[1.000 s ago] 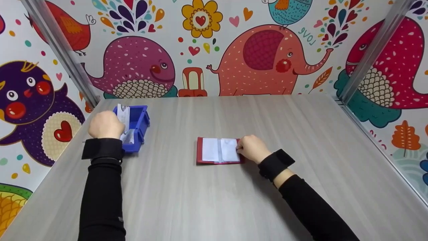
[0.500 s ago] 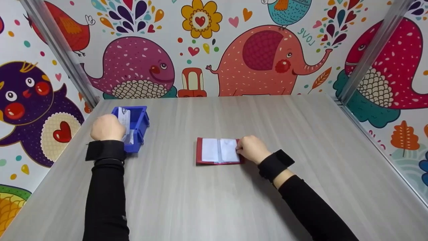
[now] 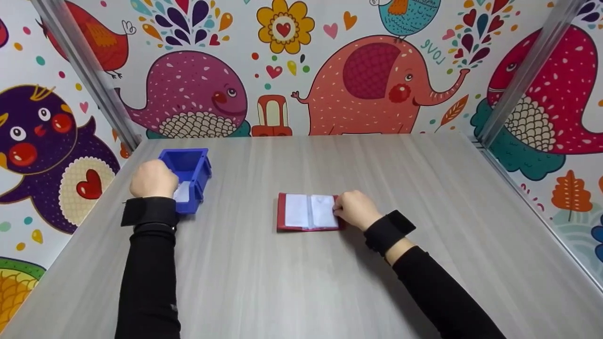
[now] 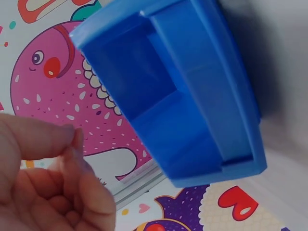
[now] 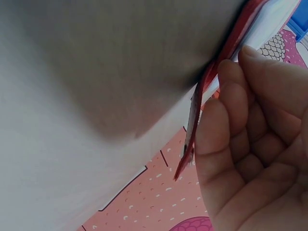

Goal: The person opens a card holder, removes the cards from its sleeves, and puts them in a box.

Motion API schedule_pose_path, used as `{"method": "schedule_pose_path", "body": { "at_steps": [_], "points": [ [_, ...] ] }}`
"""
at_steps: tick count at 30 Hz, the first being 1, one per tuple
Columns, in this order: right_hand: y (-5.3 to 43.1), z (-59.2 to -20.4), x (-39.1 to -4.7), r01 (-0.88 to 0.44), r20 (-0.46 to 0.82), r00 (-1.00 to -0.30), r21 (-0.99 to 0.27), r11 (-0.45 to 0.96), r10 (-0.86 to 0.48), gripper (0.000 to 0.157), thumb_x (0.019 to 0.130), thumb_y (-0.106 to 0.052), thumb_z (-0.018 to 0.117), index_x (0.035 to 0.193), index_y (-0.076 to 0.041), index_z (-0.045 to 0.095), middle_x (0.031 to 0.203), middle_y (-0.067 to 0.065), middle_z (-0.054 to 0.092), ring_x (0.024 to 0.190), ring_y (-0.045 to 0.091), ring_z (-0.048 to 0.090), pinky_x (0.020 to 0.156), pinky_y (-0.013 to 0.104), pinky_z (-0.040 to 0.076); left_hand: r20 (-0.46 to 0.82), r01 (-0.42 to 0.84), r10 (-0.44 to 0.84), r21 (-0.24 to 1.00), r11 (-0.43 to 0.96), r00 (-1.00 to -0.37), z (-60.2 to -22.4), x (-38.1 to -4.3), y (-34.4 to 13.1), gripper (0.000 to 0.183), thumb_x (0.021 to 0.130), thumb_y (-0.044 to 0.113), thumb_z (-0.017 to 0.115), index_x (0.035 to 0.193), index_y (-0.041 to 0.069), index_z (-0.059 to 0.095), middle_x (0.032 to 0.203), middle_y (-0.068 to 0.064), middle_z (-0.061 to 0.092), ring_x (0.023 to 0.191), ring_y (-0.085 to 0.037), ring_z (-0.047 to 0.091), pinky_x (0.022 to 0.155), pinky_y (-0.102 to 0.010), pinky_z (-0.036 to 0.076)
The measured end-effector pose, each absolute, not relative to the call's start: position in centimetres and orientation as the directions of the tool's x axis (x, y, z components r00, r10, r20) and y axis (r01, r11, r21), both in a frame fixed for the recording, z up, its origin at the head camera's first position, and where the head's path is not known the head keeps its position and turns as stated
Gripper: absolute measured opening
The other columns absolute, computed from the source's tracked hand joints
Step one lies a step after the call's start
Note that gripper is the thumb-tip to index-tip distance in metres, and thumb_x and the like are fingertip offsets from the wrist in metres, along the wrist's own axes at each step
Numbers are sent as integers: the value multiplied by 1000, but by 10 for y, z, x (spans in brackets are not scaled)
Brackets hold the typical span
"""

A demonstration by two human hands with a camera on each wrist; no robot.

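Note:
A small red card holder [image 3: 281,212] lies spread on the table in the head view, pale clear sleeves facing up. My right hand [image 3: 358,209] pinches its right edge. In the right wrist view, the thumb [image 5: 269,77] is on the sleeve side, and the red cover runs past the other fingers. My left hand [image 3: 153,179] is at the left rim of a blue bin [image 3: 200,181], where a white card-like piece [image 3: 183,193] shows near the front. In the left wrist view, that hand's fingers [image 4: 94,187] are curled, thumb tip against the index finger, nothing visible between them.
The pale wood-look table [image 3: 264,282] ends at a back wall [image 3: 282,84] printed with cartoon animals. Similar printed panels and metal posts [image 3: 87,70] bound both sides. The bin stands at the table's back left.
The long white card that stood up in the bin beside my left hand no longer shows there. The left hand has shifted slightly right; the right hand holds its place.

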State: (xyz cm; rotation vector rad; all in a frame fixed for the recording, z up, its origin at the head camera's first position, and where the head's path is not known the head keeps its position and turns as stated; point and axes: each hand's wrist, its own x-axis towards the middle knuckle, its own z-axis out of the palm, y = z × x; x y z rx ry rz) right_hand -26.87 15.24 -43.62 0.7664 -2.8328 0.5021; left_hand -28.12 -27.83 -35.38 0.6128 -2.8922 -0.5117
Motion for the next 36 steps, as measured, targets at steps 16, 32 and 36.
{"method": "schedule_pose_path", "body": {
  "at_steps": [16, 32, 36],
  "points": [
    [152, -436, -269, -487, 216, -871, -272, 830, -441, 2, 81, -2, 78, 80, -5, 78, 82, 6, 74, 77, 25, 68, 71, 40, 55, 41, -322, -369, 407, 855, -928, -341, -275, -271, 34, 99, 20, 48, 110, -8, 65, 120, -31, 60, 102, -46, 61, 77, -56, 52],
    [152, -435, -268, -499, 219, -865, -269, 824, -452, 3, 82, -2, 77, 84, -2, 78, 83, 8, 74, 79, 27, 69, 73, 41, 55, 156, -110, -196, 436, 893, -968, -347, -274, -231, 33, 95, 20, 55, 66, 8, 62, 94, -21, 69, 89, -41, 66, 72, -56, 50],
    [153, -436, -269, -507, 230, -859, -267, 820, -457, 3, 81, -1, 77, 82, -4, 79, 83, 8, 74, 79, 27, 69, 73, 41, 55, 197, -36, -133, 430, 902, -971, -353, -275, -218, 34, 94, 18, 55, 60, 9, 55, 85, -18, 68, 82, -38, 65, 72, -54, 49]
  ]
}}
